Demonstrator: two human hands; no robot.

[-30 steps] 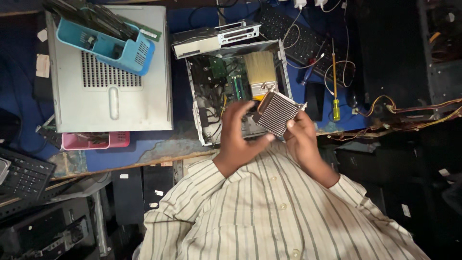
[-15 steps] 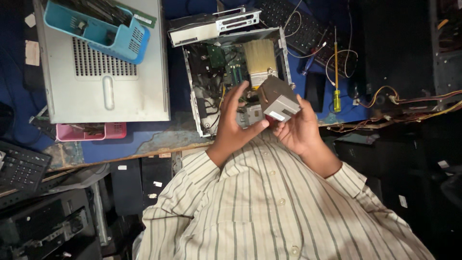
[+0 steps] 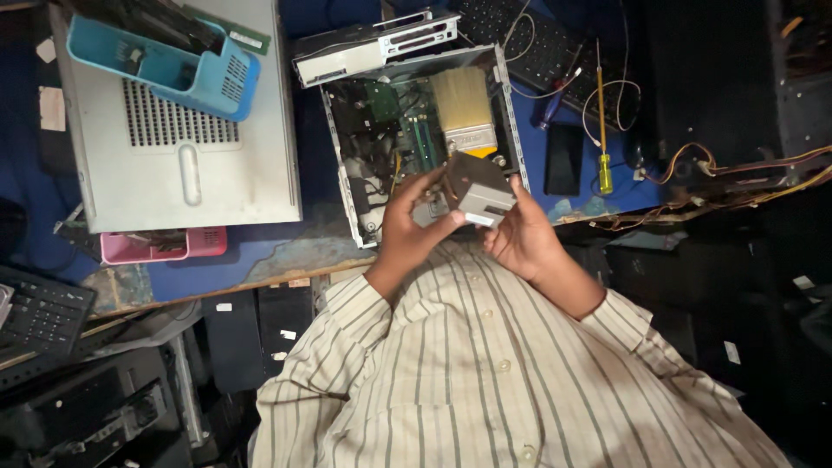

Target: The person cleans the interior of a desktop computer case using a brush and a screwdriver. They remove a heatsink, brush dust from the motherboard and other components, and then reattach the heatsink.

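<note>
1. A small grey metal box-shaped component (image 3: 482, 185) is held in the air, just above the near edge of an opened computer case (image 3: 345, 186) and close to the chest of the person in the striped shirt (image 3: 485, 373).
2. It is pinched between both hands. The left hand (image 3: 414, 227) is closed on its left side, with the thumb across the near face and the fingers curled behind. The right hand (image 3: 523, 232) is cupped under and against its right side, and its fingers are pressed to the metal. Neither grip is spread.
3. The step in hand is judged to be a handling or turning-over of the component clear of the case, since it is tilted and rests on nothing.
4. Inside the case, a wide paintbrush (image 3: 463, 111) lies across the boards, just beyond the component, and loose cables are seen at the left wall.
5. Any next move is judged to call for a firm two-sided hold and a path kept clear of the brush and those cables.
6. Further out on the blue bench (image 3: 299, 245) are found a drive unit (image 3: 374, 48), a grey cover panel (image 3: 195, 165) carrying a blue basket (image 3: 221, 82), a pink tray (image 3: 163, 246), a dark phone (image 3: 564, 159) and a yellow-handled screwdriver (image 3: 604, 165).
</note>
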